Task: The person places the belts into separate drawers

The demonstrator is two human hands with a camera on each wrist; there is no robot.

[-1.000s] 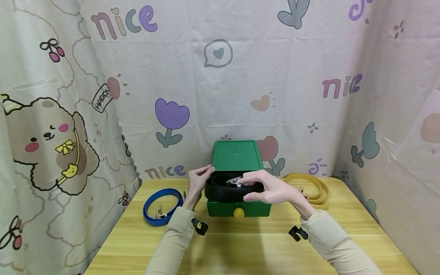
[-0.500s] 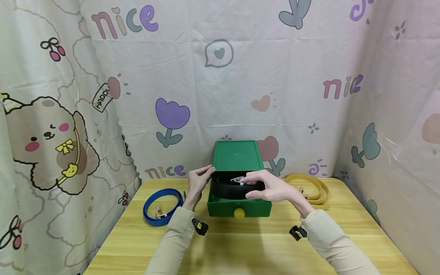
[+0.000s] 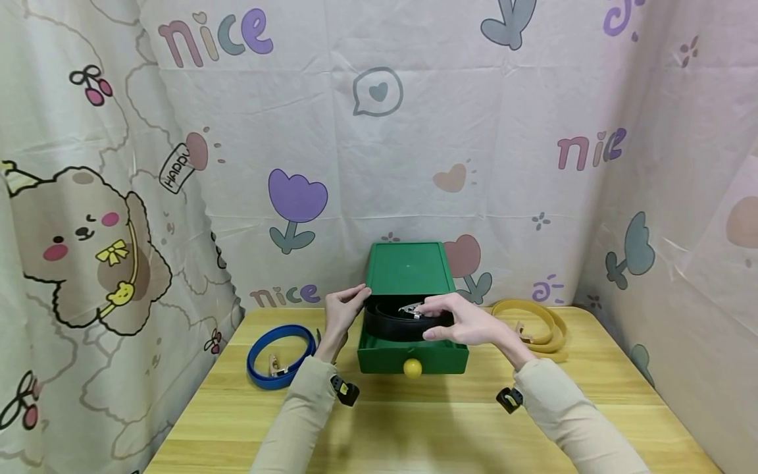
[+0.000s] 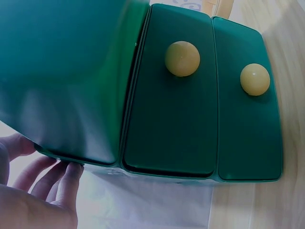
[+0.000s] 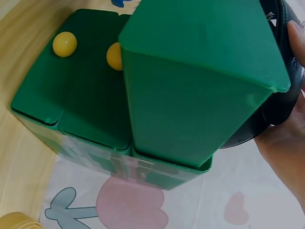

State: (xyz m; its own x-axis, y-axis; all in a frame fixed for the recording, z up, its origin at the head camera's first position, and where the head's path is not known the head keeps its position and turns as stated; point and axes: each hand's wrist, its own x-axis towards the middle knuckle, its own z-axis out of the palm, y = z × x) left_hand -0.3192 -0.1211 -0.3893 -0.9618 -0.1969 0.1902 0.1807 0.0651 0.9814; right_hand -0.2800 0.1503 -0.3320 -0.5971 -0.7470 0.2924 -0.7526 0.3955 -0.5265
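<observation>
A green drawer cabinet (image 3: pixel 408 266) stands on the table, its top drawer (image 3: pixel 385 361) pulled out, with a yellow ball knob in front. My left hand (image 3: pixel 340 316) holds the cabinet's upper left edge; in the left wrist view its fingers (image 4: pixel 69 183) lie against the side. Over the pulled-out drawer is a coiled black belt (image 3: pixel 393 328) with a silver buckle (image 3: pixel 410 310). My right hand (image 3: pixel 468 322) grips this coil from the right, fingers inside near the buckle and thumb outside. How deep the coil sits in the drawer is unclear.
A coiled blue belt (image 3: pixel 269 382) lies left of the cabinet, a coiled yellow belt (image 3: pixel 558 327) to its right. Two lower drawers are closed, with knobs (image 4: pixel 182 58) on their fronts. A printed cloth (image 3: pixel 379 178) hangs behind the wooden table (image 3: pixel 249 428).
The black belt has moved back and slightly right with my right hand, mostly in the first half second, uncovering more of the drawer front. My left hand has stayed in place.
</observation>
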